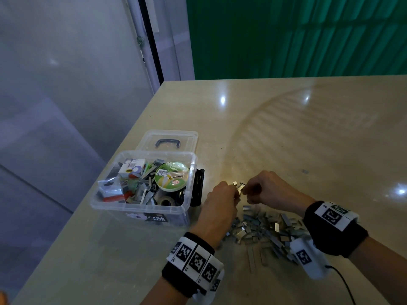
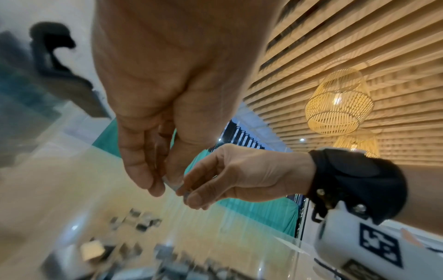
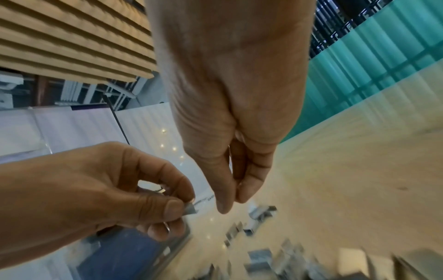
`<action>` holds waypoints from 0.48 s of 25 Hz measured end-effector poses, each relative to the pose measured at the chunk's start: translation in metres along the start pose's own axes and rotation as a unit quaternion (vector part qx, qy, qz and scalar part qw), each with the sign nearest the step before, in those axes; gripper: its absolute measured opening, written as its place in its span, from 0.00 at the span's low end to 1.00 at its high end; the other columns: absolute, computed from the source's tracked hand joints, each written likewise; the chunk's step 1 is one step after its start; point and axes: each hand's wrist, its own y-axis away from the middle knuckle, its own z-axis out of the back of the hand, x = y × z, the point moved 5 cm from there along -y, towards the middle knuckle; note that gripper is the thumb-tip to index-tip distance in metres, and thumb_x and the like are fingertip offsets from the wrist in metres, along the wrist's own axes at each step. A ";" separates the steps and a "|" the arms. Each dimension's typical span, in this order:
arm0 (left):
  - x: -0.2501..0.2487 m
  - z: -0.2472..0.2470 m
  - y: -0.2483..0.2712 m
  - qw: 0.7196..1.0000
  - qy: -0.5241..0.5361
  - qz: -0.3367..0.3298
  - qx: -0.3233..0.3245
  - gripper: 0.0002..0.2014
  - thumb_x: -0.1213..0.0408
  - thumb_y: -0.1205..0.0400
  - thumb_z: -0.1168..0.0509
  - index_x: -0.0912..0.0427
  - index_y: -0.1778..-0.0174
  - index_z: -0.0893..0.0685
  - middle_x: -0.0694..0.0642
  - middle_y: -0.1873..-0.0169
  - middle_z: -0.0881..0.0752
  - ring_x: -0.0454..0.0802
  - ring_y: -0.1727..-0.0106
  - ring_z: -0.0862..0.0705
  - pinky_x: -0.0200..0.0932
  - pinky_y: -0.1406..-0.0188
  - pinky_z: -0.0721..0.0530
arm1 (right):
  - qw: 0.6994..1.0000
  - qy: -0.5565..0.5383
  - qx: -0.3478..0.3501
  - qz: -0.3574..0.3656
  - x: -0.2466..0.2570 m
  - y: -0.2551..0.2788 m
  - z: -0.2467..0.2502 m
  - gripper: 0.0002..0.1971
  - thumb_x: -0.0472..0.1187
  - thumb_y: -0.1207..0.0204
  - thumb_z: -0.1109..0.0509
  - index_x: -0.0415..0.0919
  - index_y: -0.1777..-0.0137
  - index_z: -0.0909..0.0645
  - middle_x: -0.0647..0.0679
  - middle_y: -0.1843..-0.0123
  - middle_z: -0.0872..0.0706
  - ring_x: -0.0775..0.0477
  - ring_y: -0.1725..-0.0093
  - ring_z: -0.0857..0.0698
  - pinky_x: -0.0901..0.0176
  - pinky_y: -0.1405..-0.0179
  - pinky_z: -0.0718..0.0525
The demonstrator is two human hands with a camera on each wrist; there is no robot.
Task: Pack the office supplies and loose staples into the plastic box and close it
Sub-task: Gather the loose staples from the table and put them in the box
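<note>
A clear plastic box (image 1: pixel 141 209) stands open on the table, holding a green tape roll (image 1: pixel 171 177), small cartons and many staple strips. Its lid (image 1: pixel 167 139) lies flat behind it. A pile of loose staples (image 1: pixel 264 230) lies on the table under my wrists; it also shows in the right wrist view (image 3: pixel 261 212). My hands meet just above the pile, right of the box. My left hand (image 1: pixel 233 190) pinches a short staple strip (image 3: pixel 190 208) between thumb and fingers. My right hand (image 1: pixel 245 190) pinches staples (image 1: pixel 241 186) against it, fingertips nearly touching the left hand (image 2: pixel 163 181).
The beige table (image 1: pixel 286 139) ends just left of the box, with floor beyond. A black latch (image 1: pixel 198 188) hangs on the box's right side. One stray staple (image 1: pixel 305 171) lies farther right. A green screen stands behind the table.
</note>
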 end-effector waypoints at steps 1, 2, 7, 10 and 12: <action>-0.007 0.008 0.004 1.000 0.008 -0.011 -0.009 0.06 0.67 0.15 0.34 0.56 0.47 0.13 0.52 0.51 0.21 0.51 0.55 0.17 0.51 0.50 0.13 | 1.000 -0.012 -0.006 0.015 0.007 0.000 0.006 0.08 0.37 0.26 0.19 0.45 0.48 0.08 0.56 0.56 0.08 0.64 0.59 0.11 0.74 0.61 0.16; -0.013 0.019 0.007 0.999 0.012 -0.022 -0.020 0.06 0.69 0.15 0.35 0.57 0.46 0.14 0.52 0.50 0.23 0.51 0.55 0.18 0.51 0.51 0.14 | 0.999 -0.023 -0.012 0.033 0.018 -0.002 0.014 0.06 0.37 0.26 0.19 0.46 0.50 0.07 0.57 0.59 0.08 0.64 0.61 0.11 0.73 0.63 0.17; -0.016 0.104 0.023 0.988 0.025 -0.062 -0.140 0.08 0.71 0.16 0.34 0.58 0.45 0.12 0.51 0.48 0.24 0.46 0.53 0.21 0.38 0.52 0.23 | 0.991 -0.031 -0.063 0.118 0.082 -0.030 0.044 0.07 0.35 0.30 0.18 0.47 0.55 0.07 0.57 0.62 0.07 0.64 0.61 0.10 0.64 0.59 0.13; 0.023 0.146 0.027 0.982 0.007 -0.021 -0.186 0.06 0.70 0.17 0.32 0.59 0.47 0.11 0.51 0.47 0.23 0.45 0.53 0.21 0.36 0.52 0.25 | 0.986 -0.038 -0.069 0.149 0.123 -0.048 0.045 0.09 0.32 0.31 0.18 0.45 0.53 0.07 0.56 0.61 0.07 0.64 0.60 0.11 0.66 0.56 0.13; 0.055 0.169 0.032 0.976 0.011 0.016 -0.215 0.05 0.70 0.18 0.31 0.59 0.50 0.10 0.50 0.47 0.22 0.46 0.52 0.18 0.41 0.50 0.19 | 0.981 -0.026 -0.068 0.181 0.153 -0.060 0.040 0.10 0.32 0.31 0.18 0.44 0.53 0.07 0.56 0.60 0.09 0.61 0.58 0.12 0.68 0.57 0.15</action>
